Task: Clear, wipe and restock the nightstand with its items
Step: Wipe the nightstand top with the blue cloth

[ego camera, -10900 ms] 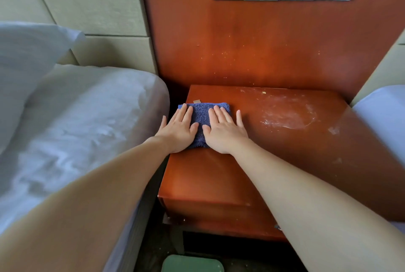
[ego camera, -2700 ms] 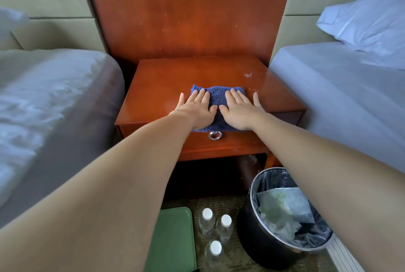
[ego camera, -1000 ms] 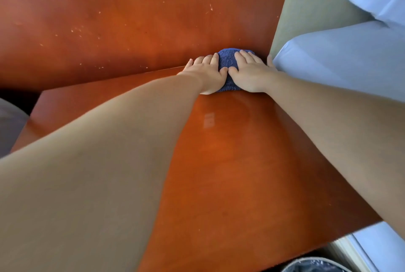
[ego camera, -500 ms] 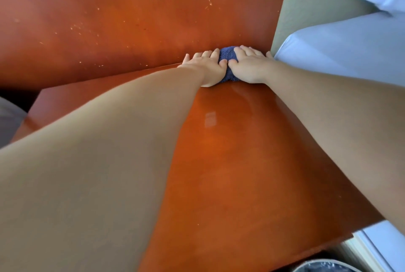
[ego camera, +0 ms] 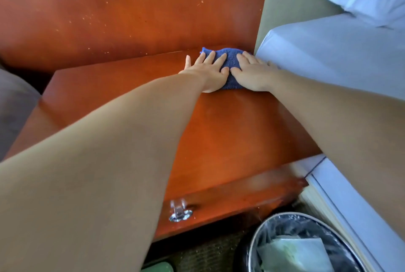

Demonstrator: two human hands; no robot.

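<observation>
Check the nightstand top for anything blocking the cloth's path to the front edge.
Nothing visible blocks it. The left hand and right hand press flat on the blue cloth at the back right corner; the nightstand top from there to its front edge shows bare wood, though the forearms hide part.

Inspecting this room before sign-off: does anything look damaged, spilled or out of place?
Only the wooden wall panel behind the nightstand: pale specks and short scratch-like marks dot it, like chips or dried splashes. Left hand and right hand press the blue cloth flat at the back right corner; nothing looks spilled.
</observation>
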